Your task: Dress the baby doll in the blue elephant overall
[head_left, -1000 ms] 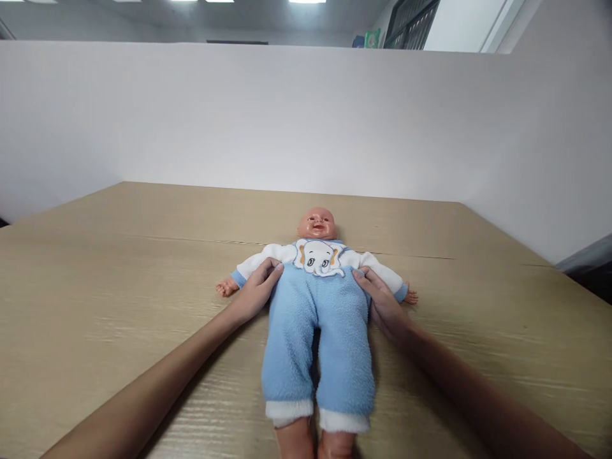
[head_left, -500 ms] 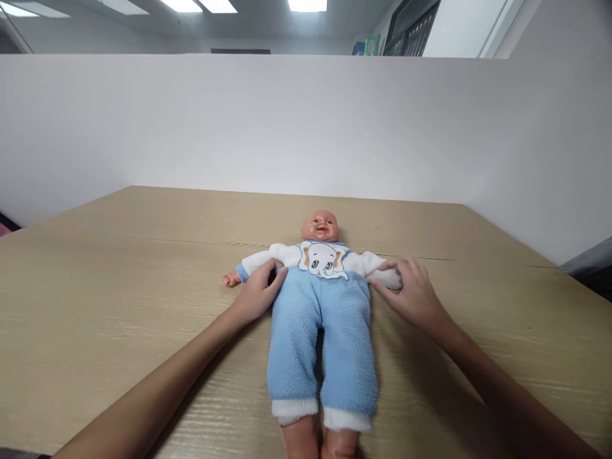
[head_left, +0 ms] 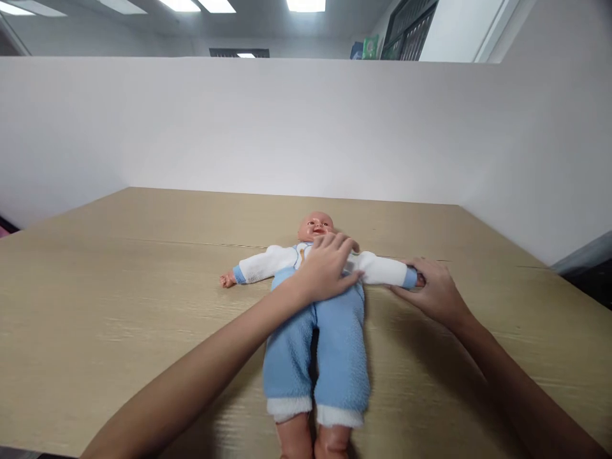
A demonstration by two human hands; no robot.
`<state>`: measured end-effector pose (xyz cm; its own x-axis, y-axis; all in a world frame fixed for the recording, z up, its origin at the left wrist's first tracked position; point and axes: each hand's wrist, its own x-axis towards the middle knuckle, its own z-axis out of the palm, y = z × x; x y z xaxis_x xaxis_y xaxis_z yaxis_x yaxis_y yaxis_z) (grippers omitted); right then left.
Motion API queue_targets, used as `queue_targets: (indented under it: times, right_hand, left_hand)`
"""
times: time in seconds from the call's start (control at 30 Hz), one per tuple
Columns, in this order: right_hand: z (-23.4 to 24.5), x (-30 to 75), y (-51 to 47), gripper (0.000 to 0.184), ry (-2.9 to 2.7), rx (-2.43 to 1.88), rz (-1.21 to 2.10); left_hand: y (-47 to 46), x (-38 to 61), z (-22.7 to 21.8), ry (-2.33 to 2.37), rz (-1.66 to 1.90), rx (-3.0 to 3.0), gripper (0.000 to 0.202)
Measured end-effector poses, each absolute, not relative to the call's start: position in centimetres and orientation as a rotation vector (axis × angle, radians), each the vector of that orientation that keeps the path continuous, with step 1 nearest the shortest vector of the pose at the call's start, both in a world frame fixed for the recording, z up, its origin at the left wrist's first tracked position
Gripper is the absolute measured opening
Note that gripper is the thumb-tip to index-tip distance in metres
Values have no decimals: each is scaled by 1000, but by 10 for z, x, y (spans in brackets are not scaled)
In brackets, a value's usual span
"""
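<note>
A baby doll (head_left: 317,344) in a white top and light blue fleecy trousers lies on its back, head away from me and arms spread sideways. My left hand (head_left: 331,264) reaches over its chest, fingers stretched towards the right shoulder side, and covers most of the elephant picture on the top. At the end of the doll's right-side sleeve (head_left: 382,269), my right hand (head_left: 434,288) has its thumb and fingers around the doll's small hand, by the blue cuff. The doll's other hand (head_left: 228,279) lies free at the left.
The doll rests on a wide wooden table (head_left: 119,306) with seams running across it. A white partition (head_left: 306,127) rises behind the table and along its sides. Beyond its top are ceiling lights (head_left: 306,6) and a green package (head_left: 370,48).
My left hand has moved right from the doll's left side onto its chest. My right hand has slid outward along the sleeve to the doll's hand, and that arm now lies straighter.
</note>
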<state>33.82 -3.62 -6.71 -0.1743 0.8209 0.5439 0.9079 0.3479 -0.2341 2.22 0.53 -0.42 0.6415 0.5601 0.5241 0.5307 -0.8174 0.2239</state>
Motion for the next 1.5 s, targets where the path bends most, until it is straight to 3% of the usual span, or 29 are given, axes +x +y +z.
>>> queue_targets:
  times: [0.13,0.33,0.43,0.6,0.77,1.0,1.23,1.5]
  right_hand:
    - [-53,314,-53,54,-1781,-1467,62]
    - [-74,291,-51,94,-1453,-1202,817]
    - [-90,287,-49,81,-1484,-1290,875]
    - [-100,269,-58,45,-1998,-1261,649]
    - [-90,236,-68,48,-2132,-1155,678]
    - [-67,189,-58,42,-1699,-986,1135]
    - [-53,151,-28,30,-1369,-850,1379]
    - [-40,104,-5,37,-1138,-715,1503]
  left_hand:
    - [23,56,-19,891,624,2855,63]
    - [45,53,-36,893,690,2776,45]
    - [48,45,-38,822,823,2677,45]
    - [49,31,-41,722,1106,2266,39]
    - [53,11,-47,659,1344,1683,52]
    - [63,-14,-43,623,1523,1316,49]
    - [75,-27,-42,545,1547,1094,56]
    - [86,-51,-44,509,1510,854,68]
